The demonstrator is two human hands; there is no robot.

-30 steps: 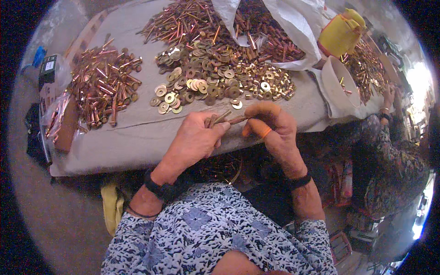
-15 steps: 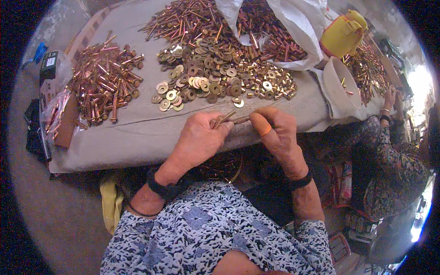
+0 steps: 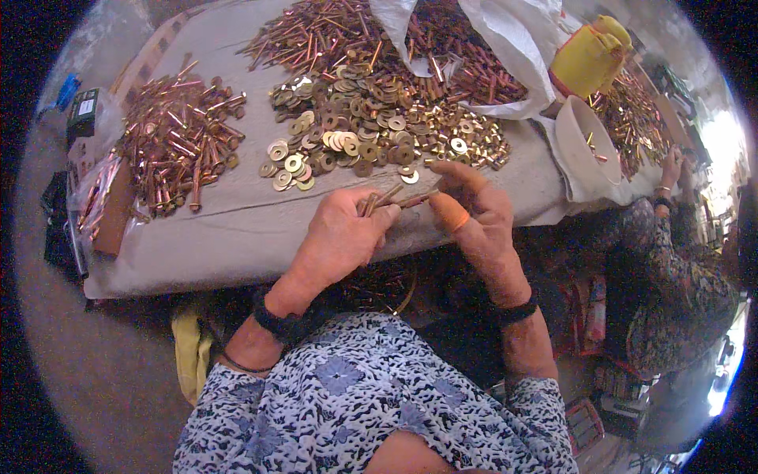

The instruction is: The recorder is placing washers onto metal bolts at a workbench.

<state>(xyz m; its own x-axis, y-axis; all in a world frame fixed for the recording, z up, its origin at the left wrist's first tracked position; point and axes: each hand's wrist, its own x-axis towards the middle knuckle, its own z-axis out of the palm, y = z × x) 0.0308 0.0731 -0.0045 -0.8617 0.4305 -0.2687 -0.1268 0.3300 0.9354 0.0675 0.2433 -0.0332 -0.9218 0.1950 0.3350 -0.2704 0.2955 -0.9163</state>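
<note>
While the pale, matte tabletop (image 3: 221,245) is spreading beneath everything, its far side is being cut off above. Coppery bolts (image 3: 316,39) are heaping there, partly hidden by a crumpled white sack (image 3: 517,47). A tangled bolt pile (image 3: 181,146) is lying to the left; between, flat brassy washers (image 3: 347,130) are overlapping beside short tubular sleeves (image 3: 482,146). Rightward, a yellow jug (image 3: 583,62) and a white bowl (image 3: 575,134) are blocking part of another heap (image 3: 636,118). Above the near edge, the left hand (image 3: 339,237) is pinching several slim metal pieces (image 3: 388,194), fingers hiding their lower ends. The right hand (image 3: 485,225), wearing an orange thumb cover (image 3: 448,212), is keeping its index finger and thumb parted near one tip; any contact is staying unclear.
</note>
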